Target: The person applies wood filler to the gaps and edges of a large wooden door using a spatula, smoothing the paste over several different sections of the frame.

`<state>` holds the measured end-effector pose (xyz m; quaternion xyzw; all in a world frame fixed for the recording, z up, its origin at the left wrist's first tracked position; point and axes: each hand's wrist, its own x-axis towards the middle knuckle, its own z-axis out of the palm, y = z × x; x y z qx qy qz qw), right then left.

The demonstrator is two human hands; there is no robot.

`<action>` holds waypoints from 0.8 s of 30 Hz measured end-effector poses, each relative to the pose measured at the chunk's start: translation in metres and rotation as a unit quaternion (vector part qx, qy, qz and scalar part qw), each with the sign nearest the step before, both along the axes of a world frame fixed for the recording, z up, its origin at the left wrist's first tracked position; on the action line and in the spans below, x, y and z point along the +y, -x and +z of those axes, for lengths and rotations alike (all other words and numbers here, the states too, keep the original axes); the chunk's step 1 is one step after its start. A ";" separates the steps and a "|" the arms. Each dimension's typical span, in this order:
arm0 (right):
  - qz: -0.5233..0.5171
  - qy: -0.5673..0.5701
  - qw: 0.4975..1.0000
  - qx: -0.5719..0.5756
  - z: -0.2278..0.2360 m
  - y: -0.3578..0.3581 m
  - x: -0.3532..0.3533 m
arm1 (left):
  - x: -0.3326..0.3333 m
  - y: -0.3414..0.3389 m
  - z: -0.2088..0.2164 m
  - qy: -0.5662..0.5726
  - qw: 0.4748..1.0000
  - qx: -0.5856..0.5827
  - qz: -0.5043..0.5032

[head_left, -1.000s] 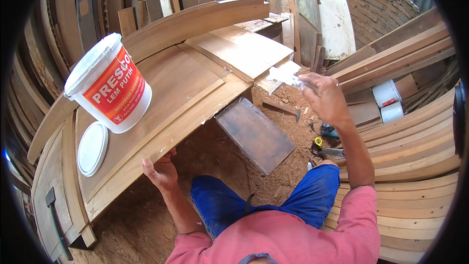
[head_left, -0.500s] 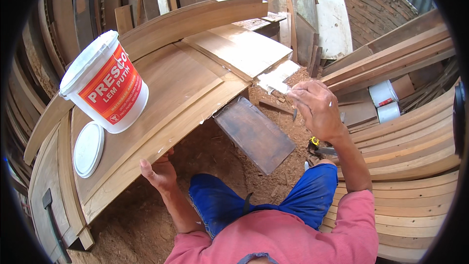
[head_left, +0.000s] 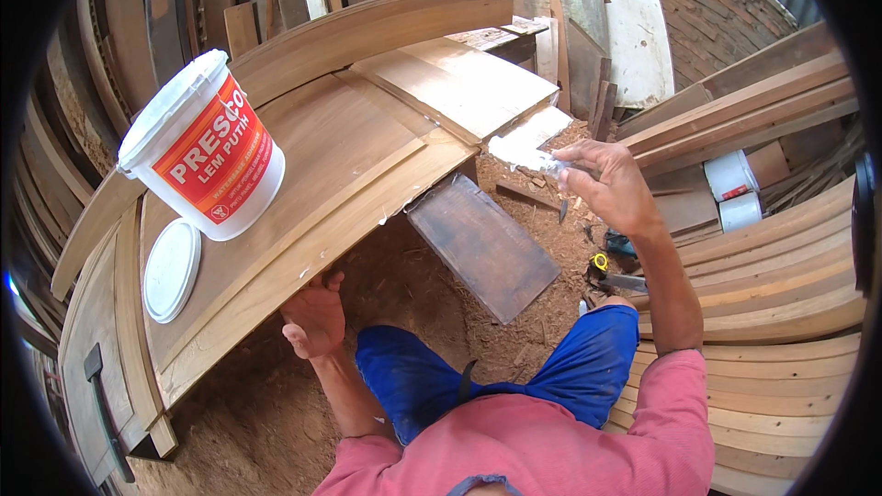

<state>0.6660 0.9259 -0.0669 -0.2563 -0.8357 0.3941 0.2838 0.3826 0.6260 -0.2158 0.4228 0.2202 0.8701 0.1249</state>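
White specks (head_left: 384,219) dot the table (head_left: 303,165) along its front edge; what's left I can't judge. My right hand (head_left: 608,186) pinches a white-smeared piece (head_left: 520,155); my left hand (head_left: 318,318) has fingers loosely spread.

The right hand (head_left: 608,186) pinches a white-smeared tool (head_left: 524,155). The left hand (head_left: 315,317), loosely curled, is beside a wooden panel (head_left: 335,152) bearing a white bucket (head_left: 207,156).

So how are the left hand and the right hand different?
The right hand pinches a white-smeared tool; the left hand holds nothing I can see. The right hand is out to the right of the wooden panel, while the left hand is open, close to the panel's near edge. Both hands are bare.
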 end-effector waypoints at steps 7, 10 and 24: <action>-0.200 -0.242 0.948 0.041 0.013 -0.011 0.012 | -0.017 0.024 -0.024 0.010 0.998 -0.061 -0.026; -0.172 -0.364 0.915 -0.021 -0.009 -0.014 0.020 | -0.011 0.023 -0.024 0.021 0.997 -0.068 -0.028; -0.134 -0.392 0.908 -0.063 0.007 -0.032 0.055 | 0.027 0.023 -0.124 0.220 0.951 -0.148 -0.159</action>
